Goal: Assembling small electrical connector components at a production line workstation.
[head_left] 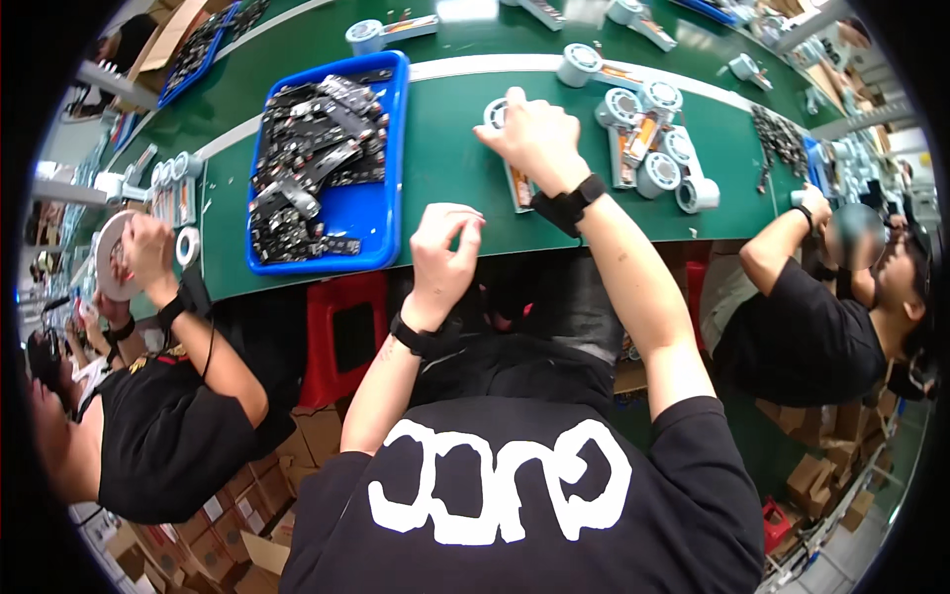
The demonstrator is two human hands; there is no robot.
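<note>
My right hand (pixel 542 141) reaches over a pale-blue handheld fan body (pixel 494 113) on the green bench, fingers curled and closed at its round head. The handle (pixel 520 188) sticks out below, beside my wrist. My left hand (pixel 443 259) hovers at the bench's near edge with fingers bent and thumb drawn close to them; anything pinched there is too small to make out. Between my left hand and the left side of the bench sits a blue tray (pixel 395 158) piled with small black parts (pixel 322 148). Several similar fan bodies (pixel 658 173) cluster to my right.
More fan bodies (pixel 580 64) stand along the bench's far strip. A person (pixel 178 396) at my left holds a white ring-shaped roll (pixel 117 255); another person (pixel 811 307) works at my right. A red stool (pixel 341 337) is below the near edge, cardboard boxes (pixel 237 505) behind.
</note>
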